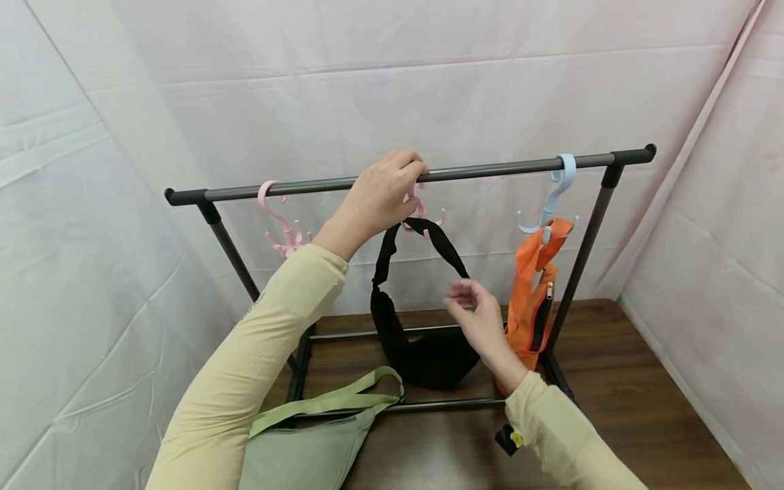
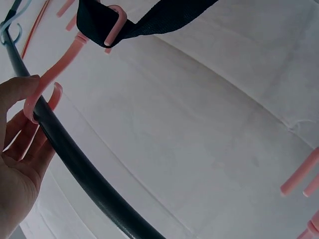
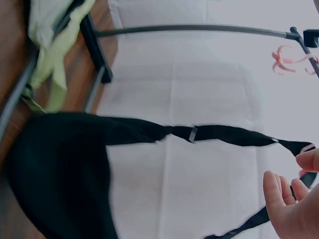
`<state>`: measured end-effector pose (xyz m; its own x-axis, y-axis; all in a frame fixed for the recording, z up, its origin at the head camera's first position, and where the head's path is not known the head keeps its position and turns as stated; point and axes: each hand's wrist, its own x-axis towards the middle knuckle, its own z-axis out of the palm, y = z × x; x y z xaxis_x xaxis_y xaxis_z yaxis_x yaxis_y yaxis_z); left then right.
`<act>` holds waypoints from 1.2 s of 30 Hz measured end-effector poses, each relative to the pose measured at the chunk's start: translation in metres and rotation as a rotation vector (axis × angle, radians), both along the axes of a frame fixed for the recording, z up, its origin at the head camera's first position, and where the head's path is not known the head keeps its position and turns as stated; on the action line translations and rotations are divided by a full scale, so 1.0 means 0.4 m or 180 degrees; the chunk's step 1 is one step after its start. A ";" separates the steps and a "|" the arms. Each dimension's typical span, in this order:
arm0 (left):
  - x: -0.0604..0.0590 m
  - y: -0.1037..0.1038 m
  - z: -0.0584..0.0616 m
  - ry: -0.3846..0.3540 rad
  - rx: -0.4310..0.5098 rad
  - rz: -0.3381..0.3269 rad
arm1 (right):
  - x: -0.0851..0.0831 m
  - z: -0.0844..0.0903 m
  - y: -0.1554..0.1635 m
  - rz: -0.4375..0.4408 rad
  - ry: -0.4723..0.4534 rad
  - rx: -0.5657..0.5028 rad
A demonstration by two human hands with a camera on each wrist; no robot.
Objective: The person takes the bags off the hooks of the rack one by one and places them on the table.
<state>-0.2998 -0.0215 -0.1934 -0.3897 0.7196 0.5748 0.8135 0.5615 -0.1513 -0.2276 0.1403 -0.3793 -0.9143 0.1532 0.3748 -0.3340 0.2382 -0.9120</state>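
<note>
At the middle of the rail, my left hand [image 1: 387, 190] grips the top of a pink hook [image 2: 55, 69], thumb on its curve and fingers behind the rail. A black bag [image 1: 429, 357] hangs by its strap [image 2: 174, 15] from this hook's lower prongs. My right hand [image 1: 480, 316], fingers loosely bent and holding nothing, is beside the strap's right side. In the right wrist view, the black bag [image 3: 60, 174] fills the lower left, and the right hand [image 3: 294, 204] appears at the right edge near the strap's hooked end.
The dark metal rack [image 1: 490, 169] stands on a wooden surface [image 1: 637, 395]. An orange bag [image 1: 527, 299] hangs from a light-blue hook [image 1: 554, 194] at right. Another pink hook [image 1: 284, 231] hangs at left. A green bag [image 1: 306, 452] lies in front; a small black-and-yellow object [image 1: 508, 439] is nearby.
</note>
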 end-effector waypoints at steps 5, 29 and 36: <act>-0.006 0.001 0.004 0.0077 0.0033 0.0000 | -0.053 0.097 0.014 0.0013 0.0280 0.0070; -0.015 0.017 -0.002 0.0080 0.0007 0.0047 | -0.157 0.217 0.024 -0.0048 0.0269 0.0645; -0.025 0.020 0.000 0.0033 0.0056 -0.0021 | -0.142 0.277 0.015 -0.0399 0.0651 0.1147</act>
<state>-0.3097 -0.0135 -0.1932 -0.3790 0.7118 0.5913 0.8157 0.5588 -0.1498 -0.2844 0.1463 -0.2684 -0.7984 0.0843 0.5962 -0.4474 0.5796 -0.6811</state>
